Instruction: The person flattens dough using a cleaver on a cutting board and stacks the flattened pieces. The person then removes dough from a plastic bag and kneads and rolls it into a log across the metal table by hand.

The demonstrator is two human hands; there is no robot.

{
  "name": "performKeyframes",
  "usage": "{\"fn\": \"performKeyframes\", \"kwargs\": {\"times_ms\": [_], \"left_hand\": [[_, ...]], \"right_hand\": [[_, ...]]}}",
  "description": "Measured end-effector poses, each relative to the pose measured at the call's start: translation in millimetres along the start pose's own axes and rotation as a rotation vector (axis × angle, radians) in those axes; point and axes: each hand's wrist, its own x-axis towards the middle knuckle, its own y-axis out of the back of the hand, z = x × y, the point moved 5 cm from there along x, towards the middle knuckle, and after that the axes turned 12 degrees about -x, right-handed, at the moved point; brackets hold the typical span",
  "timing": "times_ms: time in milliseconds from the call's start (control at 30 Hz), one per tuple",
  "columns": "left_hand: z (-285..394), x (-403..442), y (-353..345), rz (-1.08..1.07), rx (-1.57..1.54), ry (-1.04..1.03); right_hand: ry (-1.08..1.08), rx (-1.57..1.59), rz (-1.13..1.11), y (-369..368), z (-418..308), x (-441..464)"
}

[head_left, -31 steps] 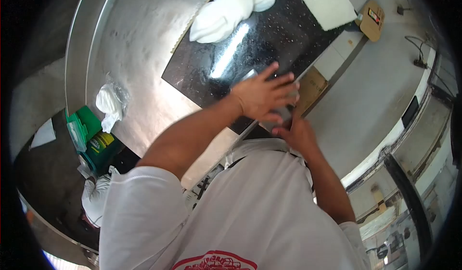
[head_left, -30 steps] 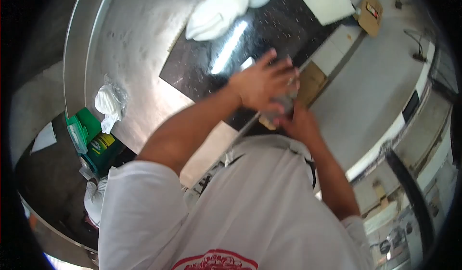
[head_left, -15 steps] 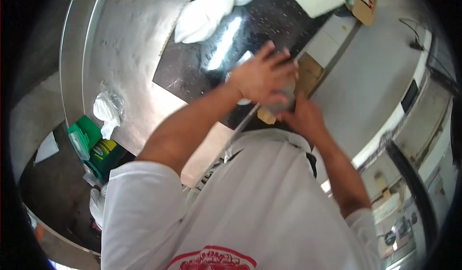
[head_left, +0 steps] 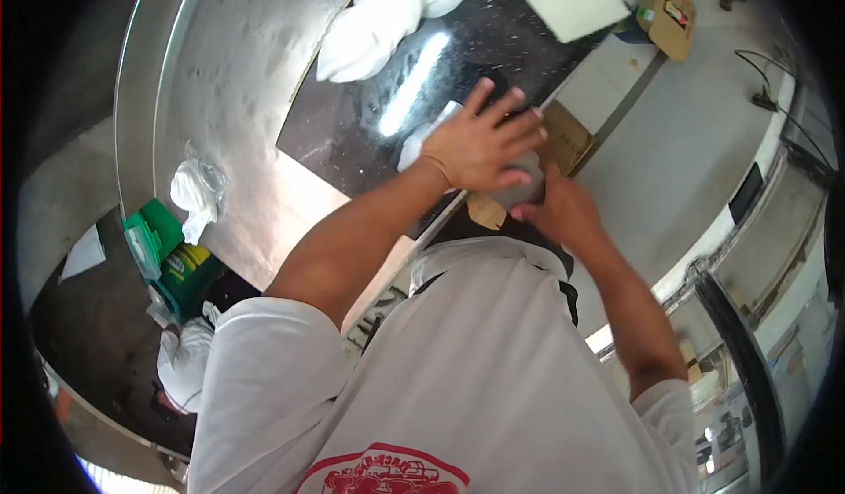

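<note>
My left hand point(head_left: 484, 146) is palm down with its fingers spread, over the near edge of the black work surface point(head_left: 339, 129). A white thing point(head_left: 420, 145), partly hidden, lies under its wrist; I cannot tell whether it is cloth or dough. Between my hands is a grey rounded object point(head_left: 526, 184), mostly covered, its kind unclear. My right hand point(head_left: 568, 208) curls around its right side, thumb below. The left thumb lies over or against this object; contact cannot be made out. Just below is a tan, cardboard-like piece point(head_left: 486, 211).
A white bundle point(head_left: 374, 40) and a pale square sheet point(head_left: 572, 1) lie at the far side. On the steel counter point(head_left: 238, 80) sits a plastic-wrapped white bundle point(head_left: 195, 192). A green box point(head_left: 180, 265) is lower left; a brown cardboard piece point(head_left: 669, 18) is upper right.
My left hand's fingers have spread wider, and more of the white thing under its wrist shows. The right hand stays at the grey object. The view has shifted slightly.
</note>
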Motion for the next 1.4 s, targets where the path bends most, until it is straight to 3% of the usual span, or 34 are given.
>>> {"fn": "performKeyframes", "kwargs": {"times_ms": [67, 200, 300, 367, 467, 600, 733, 800, 867, 933, 967, 1000, 1067, 1200, 1333, 1400], "left_hand": [[-19, 10, 13, 0.074, 0.055, 0.034], [-61, 15, 37, 0.129, 0.149, 0.112], [-36, -17, 20, 0.007, 0.047, 0.091], [-9, -58, -2, -0.096, -0.011, 0.113], [-12, -44, -7, -0.086, -0.006, 0.058], [-39, -2, 19, 0.058, 0.133, 0.022], [-63, 11, 36, 0.231, 0.187, -0.024], [-61, 15, 58, 0.384, 0.272, -0.007], [-59, 0, 85, 0.585, 0.169, 0.076], [-51, -33, 118, 0.744, -0.061, 0.136], [-53, -51, 115, 0.718, -0.112, 0.278], [-55, -71, 110, 0.743, -0.11, 0.278], [-68, -110, 75, 0.672, -0.382, 0.392], [-39, -146, 43, 0.654, -0.352, 0.325], [-13, -147, 19, 0.499, -0.14, 0.426], [0, -150, 17, 0.499, -0.25, 0.406]], "right_hand": [[0.111, -0.201, -0.019, 34, -12, 30], [0.261, -0.214, 0.133, 43, -30, 45], [0.371, 0.18, 0.039, -1, -22, 29], [0.343, 0.107, 0.046, -52, -13, 12], [0.22, -0.018, 0.056, -36, -14, 21], [0.153, -0.156, 0.068, 23, -28, 34], [0.199, -0.221, 0.218, 47, -39, 43], [0.157, -0.233, 0.429, 51, -40, 40], [0.181, -0.091, 0.425, 27, -34, 33], [0.008, 0.06, 0.547, 10, -31, 22], [0.01, 0.133, 0.514, -23, -37, 17], [0.126, 0.102, 0.544, -54, -49, 11], [0.091, 0.129, 0.408, -96, -71, 2], [0.089, 0.142, 0.26, -86, -82, -11], [0.212, 0.134, 0.303, -73, -74, -21], [0.241, 0.211, 0.268, -66, -73, -35]]}}
